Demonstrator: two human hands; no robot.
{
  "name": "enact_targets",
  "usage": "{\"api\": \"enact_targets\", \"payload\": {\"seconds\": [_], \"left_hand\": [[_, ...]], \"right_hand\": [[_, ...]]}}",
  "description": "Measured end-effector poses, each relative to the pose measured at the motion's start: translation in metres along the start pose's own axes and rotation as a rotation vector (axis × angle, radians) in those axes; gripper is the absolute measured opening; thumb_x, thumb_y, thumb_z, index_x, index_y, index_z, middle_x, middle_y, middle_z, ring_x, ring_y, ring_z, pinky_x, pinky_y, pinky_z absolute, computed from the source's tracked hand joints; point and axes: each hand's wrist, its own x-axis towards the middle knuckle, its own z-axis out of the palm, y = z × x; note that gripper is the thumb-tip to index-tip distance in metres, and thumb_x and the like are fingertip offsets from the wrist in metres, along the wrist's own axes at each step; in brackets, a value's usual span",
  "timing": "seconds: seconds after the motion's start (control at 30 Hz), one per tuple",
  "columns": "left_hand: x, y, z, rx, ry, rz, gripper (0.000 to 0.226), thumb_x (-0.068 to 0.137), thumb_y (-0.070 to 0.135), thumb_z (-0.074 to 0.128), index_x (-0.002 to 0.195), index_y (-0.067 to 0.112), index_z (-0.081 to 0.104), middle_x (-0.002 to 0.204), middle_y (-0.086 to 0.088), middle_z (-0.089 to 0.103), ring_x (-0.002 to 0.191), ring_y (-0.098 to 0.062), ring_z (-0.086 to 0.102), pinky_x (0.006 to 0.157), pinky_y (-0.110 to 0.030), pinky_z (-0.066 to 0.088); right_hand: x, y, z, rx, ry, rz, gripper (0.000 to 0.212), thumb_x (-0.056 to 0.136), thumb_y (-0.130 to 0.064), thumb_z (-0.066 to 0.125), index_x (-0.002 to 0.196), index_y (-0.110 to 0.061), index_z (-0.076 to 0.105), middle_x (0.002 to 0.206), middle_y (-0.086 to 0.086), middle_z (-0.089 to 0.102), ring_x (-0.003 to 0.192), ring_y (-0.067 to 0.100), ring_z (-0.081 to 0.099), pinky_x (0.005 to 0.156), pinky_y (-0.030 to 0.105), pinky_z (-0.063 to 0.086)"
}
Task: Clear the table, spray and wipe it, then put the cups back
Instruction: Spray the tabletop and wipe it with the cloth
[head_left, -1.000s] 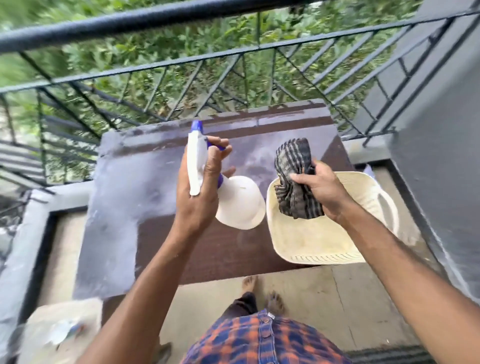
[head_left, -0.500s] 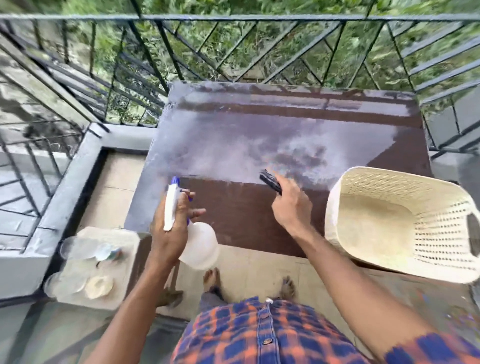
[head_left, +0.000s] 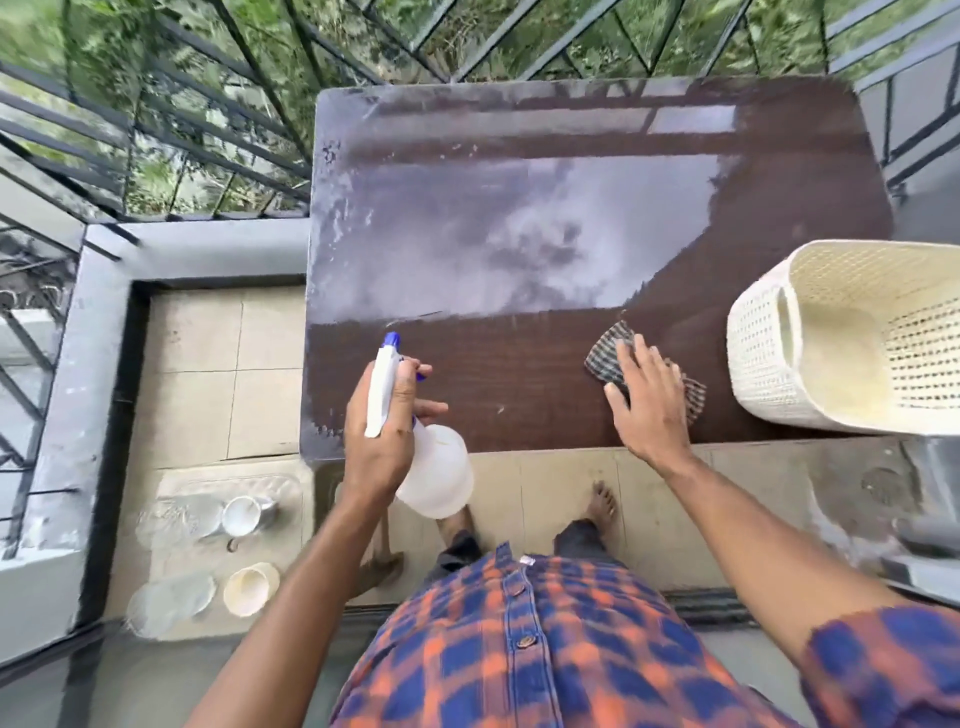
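Single head-worn wide-angle view, facing steeply downward from close above. The left hand (head_left: 382, 441) and right hand (head_left: 647, 402) sit mid-frame; table (head_left: 519, 208) extends beyond them, railing (head_left: 208, 130) farther.

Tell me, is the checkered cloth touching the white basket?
Apart. The head view shows a strip of bare brown table between the checkered cloth, pressed flat under the right hand, and the white basket.

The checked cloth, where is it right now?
The checked cloth lies flat on the table near its front edge, pressed under the right hand, just left of the cream basket.
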Motion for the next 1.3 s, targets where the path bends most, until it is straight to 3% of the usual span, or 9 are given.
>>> {"api": "enact_targets", "payload": {"seconds": [0.27, 0.33, 0.43, 0.5, 0.6, 0.8, 0.93, 1.2, 1.3], "left_hand": [[-0.006, -0.032, -0.076, 0.070, 0.020, -0.084, 0.030, 0.107, 0.027, 0.046, 0.103, 0.003, 0.062, 0.107, -0.012, 0.068, 0.058, -0.020, 0.071, 0.057, -0.018, 0.048], [-0.012, -0.042, -0.091, 0.070, 0.053, -0.115, 0.029, 0.107, 0.028, 0.048, 0.102, 0.003, 0.063, 0.103, -0.012, 0.070, 0.053, -0.019, 0.069, 0.058, -0.023, 0.051], [-0.019, -0.060, -0.110, 0.085, 0.139, -0.170, 0.031, 0.106, 0.030, 0.052, 0.098, 0.003, 0.066, 0.098, -0.012, 0.072, 0.048, -0.015, 0.063, 0.053, -0.020, 0.050], [-0.023, -0.070, -0.120, 0.092, 0.200, -0.211, 0.032, 0.105, 0.031, 0.053, 0.096, 0.005, 0.068, 0.096, -0.011, 0.074, 0.049, -0.019, 0.062, 0.050, -0.016, 0.047], [-0.030, -0.082, -0.132, 0.097, 0.262, -0.250, 0.034, 0.105, 0.034, 0.054, 0.094, 0.006, 0.071, 0.092, -0.006, 0.074, 0.053, -0.026, 0.059, 0.048, -0.012, 0.042], [-0.031, -0.096, -0.148, 0.092, 0.279, -0.282, 0.035, 0.103, 0.043, 0.053, 0.085, 0.019, 0.071, 0.075, 0.005, 0.073, 0.050, -0.021, 0.057, 0.054, -0.019, 0.044], [-0.024, -0.098, -0.155, 0.063, 0.313, -0.295, 0.037, 0.103, 0.043, 0.053, 0.086, 0.016, 0.070, 0.075, 0.005, 0.073, 0.046, -0.019, 0.055, 0.053, -0.021, 0.044], [-0.017, -0.094, -0.161, 0.026, 0.346, -0.283, 0.039, 0.104, 0.040, 0.053, 0.092, 0.006, 0.069, 0.089, -0.004, 0.074, 0.043, -0.015, 0.052, 0.050, -0.015, 0.043], [-0.016, -0.094, -0.162, 0.018, 0.350, -0.286, 0.039, 0.104, 0.038, 0.053, 0.092, 0.004, 0.069, 0.090, -0.007, 0.074, 0.042, -0.013, 0.051, 0.048, -0.015, 0.043]], "right_hand": [[-0.025, -0.172, 0.051, 0.165, 0.128, 0.401, 0.064, 0.098, -0.022, 0.055, 0.157, -0.017, 0.031, 0.165, 0.011, 0.025, 0.150, 0.031, 0.026, 0.122, 0.051, 0.017], [-0.036, -0.218, 0.067, 0.211, 0.088, 0.310, 0.065, 0.096, -0.018, 0.055, 0.157, -0.016, 0.032, 0.165, 0.011, 0.025, 0.151, 0.032, 0.026, 0.122, 0.050, 0.019], [-0.047, -0.258, 0.084, 0.152, -0.082, -0.058, 0.065, 0.096, -0.016, 0.051, 0.157, -0.016, 0.029, 0.166, 0.011, 0.021, 0.152, 0.032, 0.020, 0.123, 0.047, 0.015], [-0.048, -0.255, 0.087, 0.106, -0.168, -0.270, 0.065, 0.097, -0.014, 0.047, 0.158, -0.016, 0.027, 0.167, 0.010, 0.019, 0.153, 0.031, 0.019, 0.124, 0.046, 0.015], [-0.046, -0.218, 0.082, 0.045, -0.153, -0.380, 0.062, 0.100, -0.014, 0.045, 0.159, -0.020, 0.026, 0.166, 0.006, 0.022, 0.152, 0.028, 0.024, 0.123, 0.044, 0.021], [-0.025, -0.103, 0.047, 0.035, 0.050, 0.053, 0.056, 0.103, -0.025, 0.041, 0.158, -0.016, 0.029, 0.165, 0.007, 0.026, 0.151, 0.032, 0.024, 0.123, 0.050, 0.017], [-0.002, -0.116, 0.045, 0.106, 0.144, 0.352, 0.058, 0.103, -0.026, 0.041, 0.158, -0.015, 0.027, 0.165, 0.009, 0.025, 0.151, 0.031, 0.024, 0.122, 0.053, 0.015], [-0.034, -0.267, 0.093, 0.077, -0.151, -0.355, 0.056, 0.107, -0.028, 0.035, 0.160, -0.018, 0.020, 0.167, 0.003, 0.016, 0.154, 0.024, 0.017, 0.125, 0.046, 0.001], [-0.048, -0.289, 0.105, 0.025, -0.231, -0.637, 0.054, 0.106, -0.026, 0.036, 0.159, -0.019, 0.025, 0.166, 0.003, 0.023, 0.152, 0.026, 0.025, 0.125, 0.050, 0.010]]}}
